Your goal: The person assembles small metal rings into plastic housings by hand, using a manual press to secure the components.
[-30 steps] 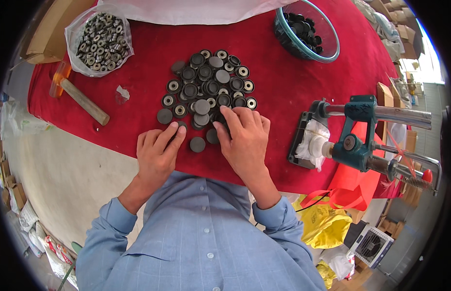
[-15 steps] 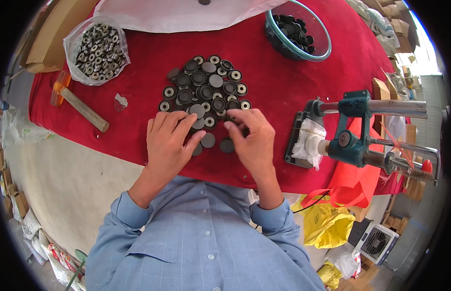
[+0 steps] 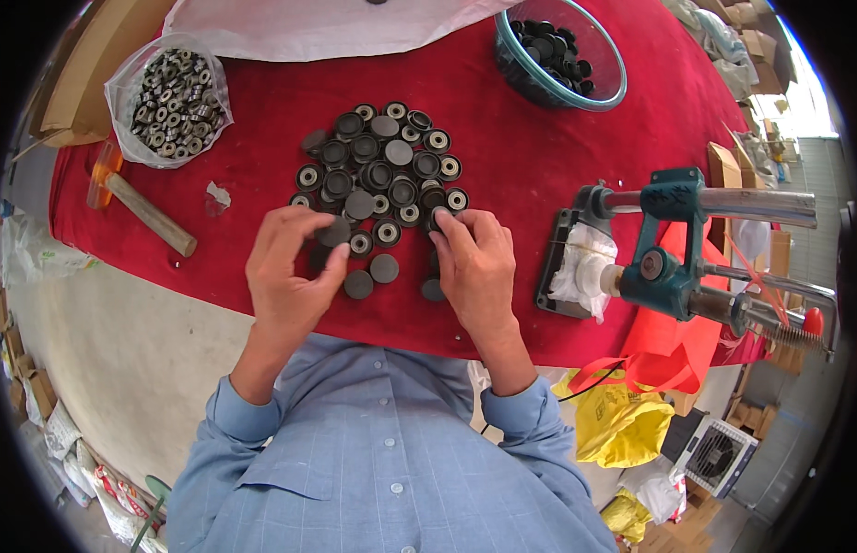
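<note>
A pile of black round caps [image 3: 378,172] lies on the red cloth, several with a ring-shaped metal bearing [image 3: 387,232] set inside. At the pile's near left, my left hand [image 3: 290,267] pinches one cap [image 3: 333,231] between thumb and fingers, its flat face up. My right hand [image 3: 476,267] is at the near right edge, its thumb and fingertips closed on another cap [image 3: 437,218], partly covered by the fingers. Between the hands, two caps [image 3: 371,276] lie flat side down-table from the pile. Another cap [image 3: 433,289] sits beside my right thumb.
A clear bag of bearings [image 3: 175,106] and a hammer [image 3: 152,214] are at left. At the far right stands a bowl of black caps [image 3: 559,55]. A green hand press [image 3: 673,226] takes up the right side. White sheeting [image 3: 327,32] covers the far edge.
My left hand has drawn left and now lifts a cap away from the pile. My right hand has shifted slightly, its fingers closing on a cap at the pile's edge.
</note>
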### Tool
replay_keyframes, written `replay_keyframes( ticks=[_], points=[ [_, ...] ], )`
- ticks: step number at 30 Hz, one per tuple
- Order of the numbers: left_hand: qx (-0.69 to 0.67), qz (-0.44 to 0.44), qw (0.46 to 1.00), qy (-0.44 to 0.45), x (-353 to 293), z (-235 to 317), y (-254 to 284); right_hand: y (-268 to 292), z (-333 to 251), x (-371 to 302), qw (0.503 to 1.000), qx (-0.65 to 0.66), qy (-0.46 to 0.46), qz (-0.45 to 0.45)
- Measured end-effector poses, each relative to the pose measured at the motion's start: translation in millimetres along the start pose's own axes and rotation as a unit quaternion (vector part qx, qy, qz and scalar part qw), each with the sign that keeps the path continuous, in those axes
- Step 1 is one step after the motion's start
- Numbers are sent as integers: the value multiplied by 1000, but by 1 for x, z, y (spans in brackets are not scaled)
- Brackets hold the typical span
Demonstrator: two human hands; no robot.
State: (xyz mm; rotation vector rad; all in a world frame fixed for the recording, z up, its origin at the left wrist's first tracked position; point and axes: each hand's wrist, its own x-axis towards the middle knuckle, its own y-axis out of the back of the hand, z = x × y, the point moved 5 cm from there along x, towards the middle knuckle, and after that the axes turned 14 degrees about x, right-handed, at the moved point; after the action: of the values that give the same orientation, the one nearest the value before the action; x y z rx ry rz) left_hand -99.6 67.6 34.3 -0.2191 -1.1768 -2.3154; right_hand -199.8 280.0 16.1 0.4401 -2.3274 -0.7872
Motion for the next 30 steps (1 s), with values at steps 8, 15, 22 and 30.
replay_keyframes(
  ticks=[8, 15, 22, 30],
  points=[
    [35, 23, 998, 42, -7, -33, 16, -2, -11, 0, 995, -56, 37, -75],
    [30, 41, 998, 30, -7, -32, 12, 1, -21, -22, 986, -130, 30, -104],
    [126, 17, 991, -41, -3, -30, -5, 9, -9, -5, 997, -48, 0, -68],
    [204, 1, 971, -128, -7, -25, -9, -9, 7, 34, 998, -38, -38, -37]
  ],
)
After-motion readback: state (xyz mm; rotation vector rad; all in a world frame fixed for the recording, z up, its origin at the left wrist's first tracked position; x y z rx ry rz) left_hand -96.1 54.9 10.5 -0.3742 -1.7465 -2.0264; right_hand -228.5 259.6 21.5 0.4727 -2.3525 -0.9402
